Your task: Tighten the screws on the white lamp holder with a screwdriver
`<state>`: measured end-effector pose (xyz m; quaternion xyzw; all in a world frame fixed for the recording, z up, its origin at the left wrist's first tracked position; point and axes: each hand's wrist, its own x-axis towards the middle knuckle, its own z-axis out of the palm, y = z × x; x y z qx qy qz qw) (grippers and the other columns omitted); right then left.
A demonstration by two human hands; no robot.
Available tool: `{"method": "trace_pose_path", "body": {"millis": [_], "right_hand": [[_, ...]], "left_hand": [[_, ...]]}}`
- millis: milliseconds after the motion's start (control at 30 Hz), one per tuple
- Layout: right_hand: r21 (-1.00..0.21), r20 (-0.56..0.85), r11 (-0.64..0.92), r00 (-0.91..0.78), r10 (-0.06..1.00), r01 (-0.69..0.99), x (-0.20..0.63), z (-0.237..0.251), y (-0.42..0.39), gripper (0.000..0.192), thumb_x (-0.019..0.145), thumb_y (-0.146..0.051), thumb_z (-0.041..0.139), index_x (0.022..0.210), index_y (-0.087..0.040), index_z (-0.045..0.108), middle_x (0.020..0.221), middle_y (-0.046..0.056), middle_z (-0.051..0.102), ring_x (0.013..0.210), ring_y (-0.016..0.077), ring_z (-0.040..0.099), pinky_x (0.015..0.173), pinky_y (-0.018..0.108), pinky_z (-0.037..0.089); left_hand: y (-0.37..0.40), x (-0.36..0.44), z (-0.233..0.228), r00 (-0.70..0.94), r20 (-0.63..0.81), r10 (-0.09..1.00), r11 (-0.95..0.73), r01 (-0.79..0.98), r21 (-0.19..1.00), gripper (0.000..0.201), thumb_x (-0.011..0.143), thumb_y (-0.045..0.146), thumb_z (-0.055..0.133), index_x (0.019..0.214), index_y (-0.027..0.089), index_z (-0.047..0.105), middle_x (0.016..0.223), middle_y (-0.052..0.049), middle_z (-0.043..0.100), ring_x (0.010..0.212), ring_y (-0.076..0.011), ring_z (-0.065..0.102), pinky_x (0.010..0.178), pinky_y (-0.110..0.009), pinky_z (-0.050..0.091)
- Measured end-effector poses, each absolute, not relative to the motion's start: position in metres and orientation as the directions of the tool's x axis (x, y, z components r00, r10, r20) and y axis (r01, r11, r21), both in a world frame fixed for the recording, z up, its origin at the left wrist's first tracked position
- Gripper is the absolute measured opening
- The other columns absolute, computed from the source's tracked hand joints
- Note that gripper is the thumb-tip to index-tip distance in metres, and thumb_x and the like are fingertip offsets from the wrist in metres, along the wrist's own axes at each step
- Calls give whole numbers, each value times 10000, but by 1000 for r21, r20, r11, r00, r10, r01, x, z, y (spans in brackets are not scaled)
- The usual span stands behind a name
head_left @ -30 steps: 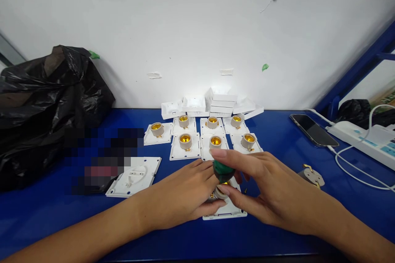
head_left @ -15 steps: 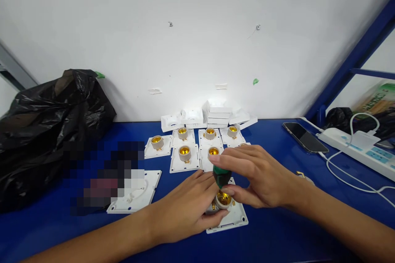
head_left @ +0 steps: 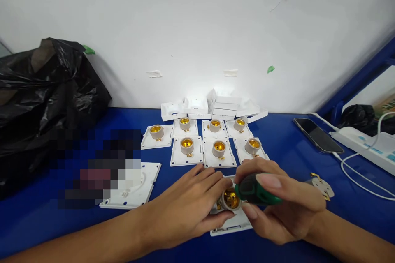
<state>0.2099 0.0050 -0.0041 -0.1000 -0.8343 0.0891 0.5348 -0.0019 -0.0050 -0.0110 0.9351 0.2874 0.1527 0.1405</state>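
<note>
We had the lamp-holder plate (head_left: 230, 224) lying flat on the blue bench (head_left: 277, 148), just in front of the grid of finished holder plates (head_left: 203, 144), which serves as ref for everything else. Left hand (head_left: 188, 209) was laid over the plate's left side, fingers curled round the brass-lined socket (head_left: 231, 198), pinning it down. Right hand (head_left: 284, 205) was wrapped round the green-handled screwdriver (head_left: 256, 191), thumb along the handle, handle end pointing toward the socket; tip hidden, so we couldn't tell if it was engaged. Judgement: plate is light, rigid plastic, prob. brittle at the corners and apt to skate on the smooth bench, so hold by socket barrel plus flat face, not the thin rim. Brass bits look small, easy to bend. A bare plate (head_left: 131, 191) sat left of the grid, a loose holder (head_left: 321, 185) right of it, phone (head_left: 317, 140) further right.
</note>
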Motion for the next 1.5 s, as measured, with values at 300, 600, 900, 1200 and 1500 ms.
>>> {"method": "trace_pose_path", "body": {"millis": [300, 600, 900, 1200, 1500], "right_hand": [[-395, 834, 904, -348, 427, 165, 218, -5, 6, 816, 880, -87, 716, 1557, -373, 364, 831, -21, 695, 688, 199, 668, 510, 321, 576], [-440, 775, 877, -414, 479, 192, 225, -12, 7, 860, 892, -63, 685, 1608, -327, 288, 1224, 86, 663, 834, 214, 705, 631, 389, 646], [-478, 696, 852, -500, 516, 213, 225, -5, 5, 871, 926, -68, 646, 1627, -368, 225, 1131, 61, 699, 816, 218, 722, 629, 378, 654], [-460, 720, 871, -501, 480, 173, 226, -4, 7, 910, 887, -31, 670, 1617, -370, 243, 1123, 47, 701, 907, 218, 728, 581, 327, 625], [-413, 799, 893, -398, 450, 181, 225, -17, 8, 928, 848, -35, 741, 1593, -368, 301, 1170, 56, 690, 870, 222, 720, 614, 371, 662]], "left_hand": [[-5, -2, -11, 789, 185, 586, -786, 497, 369, 291, 1012, 362, 661, 1228, 191, 569, 1139, -66, 691, 1137, -278, 649, 1103, -485, 458], [-4, -2, -15, 789, 210, 578, -795, 487, 361, 309, 1018, 369, 657, 1251, 201, 543, 1177, -76, 686, 1134, -285, 656, 1099, -514, 462], [-6, -3, -16, 780, 222, 585, -791, 487, 371, 289, 1053, 408, 583, 1253, 202, 559, 1211, -86, 689, 1147, -287, 654, 1117, -518, 449], [-4, -2, -15, 788, 198, 582, -785, 481, 391, 271, 1035, 384, 621, 1227, 199, 574, 1205, -84, 684, 1152, -290, 652, 1118, -524, 443], [-6, -3, -16, 778, 263, 571, -805, 466, 369, 245, 1064, 416, 549, 1149, 190, 590, 1138, -85, 698, 1101, -273, 668, 1068, -473, 481]]}}
